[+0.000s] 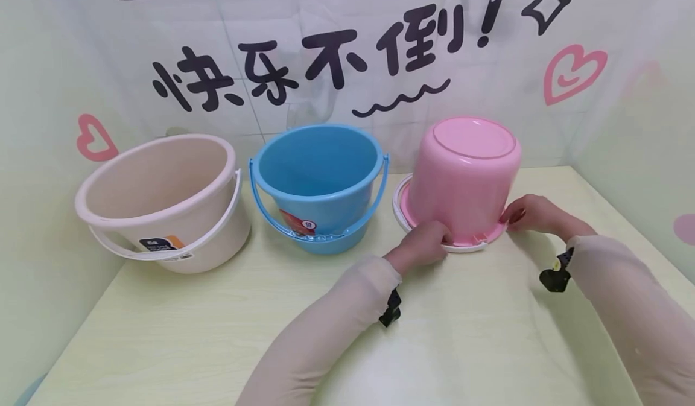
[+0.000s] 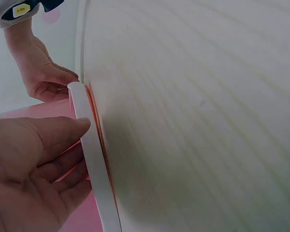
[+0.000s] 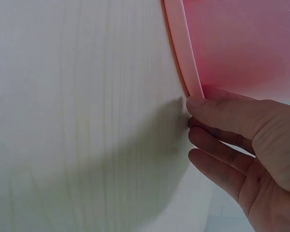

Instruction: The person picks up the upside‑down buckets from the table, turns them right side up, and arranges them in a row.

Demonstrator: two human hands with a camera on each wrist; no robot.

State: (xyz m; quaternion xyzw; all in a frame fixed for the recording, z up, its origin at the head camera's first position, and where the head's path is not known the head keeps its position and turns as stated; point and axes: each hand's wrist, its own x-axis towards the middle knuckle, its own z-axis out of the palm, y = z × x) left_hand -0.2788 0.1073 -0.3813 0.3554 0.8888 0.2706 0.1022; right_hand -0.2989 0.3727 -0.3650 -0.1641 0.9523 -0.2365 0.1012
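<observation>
On the pale wood-grain counter [image 1: 217, 333] sits a pink bucket [image 1: 461, 183], flipped upside down, smooth glossy plastic with a round flat bottom facing up and its flared rim flat on the surface. Its white handle [image 1: 461, 248] lies around the rim. Both hands are down at that rim: the left hand [image 1: 420, 246] is at the near edge, fingers curled against the white handle and rim, thumb on top. The right hand [image 1: 529, 213] is at the right side, fingertips [image 3: 208, 108] loosely bent and touching the rim's edge, not really clamping anything. Further left, a blue bucket [image 1: 320, 183] and a beige bucket [image 1: 163, 201] stand upright, both smooth plastic with hoop handles hanging down.
</observation>
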